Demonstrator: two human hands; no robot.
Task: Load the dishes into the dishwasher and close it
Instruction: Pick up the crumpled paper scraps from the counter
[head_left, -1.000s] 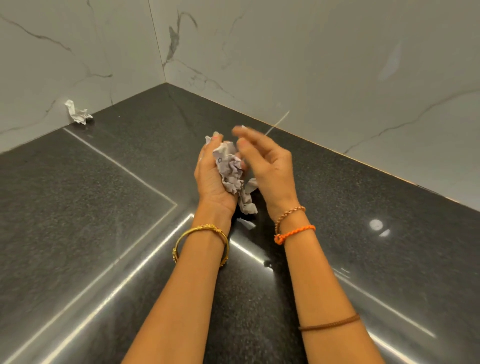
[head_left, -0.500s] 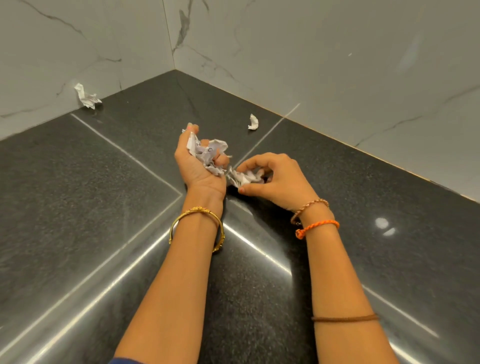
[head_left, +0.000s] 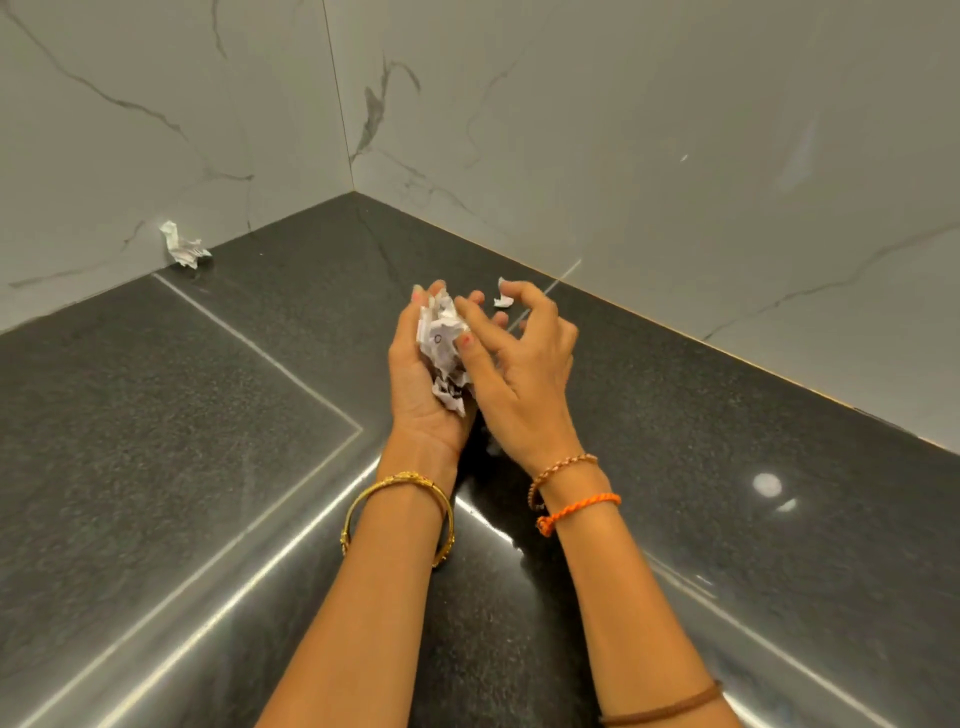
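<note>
No dishes and no dishwasher are in view. My left hand (head_left: 421, 384) is held palm up over the black counter and cups a bundle of crumpled printed paper scraps (head_left: 444, 353). My right hand (head_left: 524, 374) hovers right beside it with loosely spread fingers, its thumb and forefinger touching the top of the bundle. I cannot tell whether the right fingers pinch a scrap.
A small paper scrap (head_left: 503, 295) lies on the dark granite counter (head_left: 727, 467) just beyond my hands. A larger crumpled scrap (head_left: 182, 250) sits against the marble wall (head_left: 623, 156) at the far left. The two walls meet in a corner behind the counter.
My right hand lifted from the counter, where it pinched a scrap, and brought it to the bundle in my left palm. The left hand rose a little.
</note>
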